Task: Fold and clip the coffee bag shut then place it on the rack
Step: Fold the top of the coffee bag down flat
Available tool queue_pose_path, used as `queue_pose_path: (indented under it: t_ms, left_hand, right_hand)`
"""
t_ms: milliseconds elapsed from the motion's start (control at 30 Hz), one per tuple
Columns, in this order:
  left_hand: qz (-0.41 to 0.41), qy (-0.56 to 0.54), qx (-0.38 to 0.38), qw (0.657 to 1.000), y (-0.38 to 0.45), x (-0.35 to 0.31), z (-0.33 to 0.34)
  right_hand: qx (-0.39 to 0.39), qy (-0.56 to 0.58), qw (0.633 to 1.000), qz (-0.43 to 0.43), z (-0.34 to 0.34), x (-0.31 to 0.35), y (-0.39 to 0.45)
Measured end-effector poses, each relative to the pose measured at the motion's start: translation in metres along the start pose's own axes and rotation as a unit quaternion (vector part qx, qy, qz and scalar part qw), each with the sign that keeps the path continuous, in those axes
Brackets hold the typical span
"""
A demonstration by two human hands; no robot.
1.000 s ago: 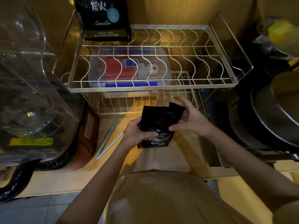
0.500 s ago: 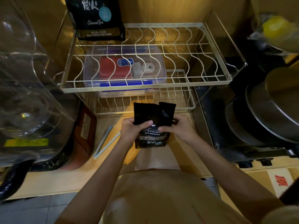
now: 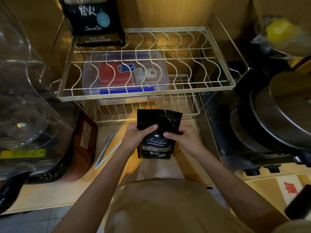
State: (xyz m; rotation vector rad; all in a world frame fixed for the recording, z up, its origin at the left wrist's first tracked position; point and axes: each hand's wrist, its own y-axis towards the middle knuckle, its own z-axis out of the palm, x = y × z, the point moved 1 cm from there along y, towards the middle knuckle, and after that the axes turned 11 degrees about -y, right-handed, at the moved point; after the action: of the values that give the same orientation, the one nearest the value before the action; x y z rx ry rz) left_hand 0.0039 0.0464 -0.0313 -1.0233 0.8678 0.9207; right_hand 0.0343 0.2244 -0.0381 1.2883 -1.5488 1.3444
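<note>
Large coffee bag (image 3: 94,22) on rack (image 3: 148,95) top tier: upper part cut by frame edge. Container (image 3: 125,76) below the tier: contents partly wire-screened. Small bag (image 3: 156,132) rear hidden.

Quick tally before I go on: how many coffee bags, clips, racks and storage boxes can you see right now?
Coffee bags: 2, the small coffee bag held by the left hand and right hand, and the large bag on the rack.
Clips: 1, the long clip on the counter.
Racks: 1.
Storage boxes: 1, the clear box.
Total: 5.
</note>
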Motion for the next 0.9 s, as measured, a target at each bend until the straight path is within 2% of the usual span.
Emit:
queue_pose_path:
  t_ms: [133, 267, 333, 400, 533, 633, 733, 833, 900]
  left_hand:
    - [-0.045, -0.047, 0.009, 0.998, 0.0, 0.003, -0.008]
    - [-0.091, -0.178, 0.025, 0.98, -0.001, 0.011, -0.027]
    - [-0.113, -0.249, 0.015, 0.962, -0.001, 0.016, -0.033]
    - [-0.138, -0.3, 0.006, 0.944, 0.0, 0.024, -0.038]
    - [-0.16, -0.358, 0.009, 0.92, -0.002, 0.042, -0.05]
    - [-0.156, -0.371, 0.014, 0.915, -0.006, 0.051, -0.054]
    - [-0.14, -0.416, 0.04, 0.898, -0.005, 0.046, -0.056]
    - [-0.134, -0.418, 0.004, 0.899, -0.004, 0.044, -0.056]
    - [-0.136, -0.441, 0.001, 0.887, -0.006, 0.047, -0.056]
  right_hand:
    - [0.021, 0.006, 1.0, 0.003, 0.002, 0.007, -0.005]
    - [0.118, -0.122, 0.985, 0.024, -0.001, -0.003, -0.007]
    - [0.143, -0.152, 0.978, 0.005, 0.002, -0.012, -0.006]
    - [0.103, -0.238, 0.965, -0.033, 0.008, -0.021, -0.004]
    - [0.011, -0.416, 0.906, -0.079, 0.01, -0.026, -0.004]
    - [-0.004, -0.444, 0.891, -0.098, 0.012, -0.028, -0.008]
    - [-0.019, -0.418, 0.901, -0.117, 0.01, -0.02, -0.008]
    - [0.003, -0.432, 0.895, -0.111, 0.009, -0.017, -0.005]
    - [-0.015, -0.436, 0.892, -0.117, 0.008, -0.019, -0.006]
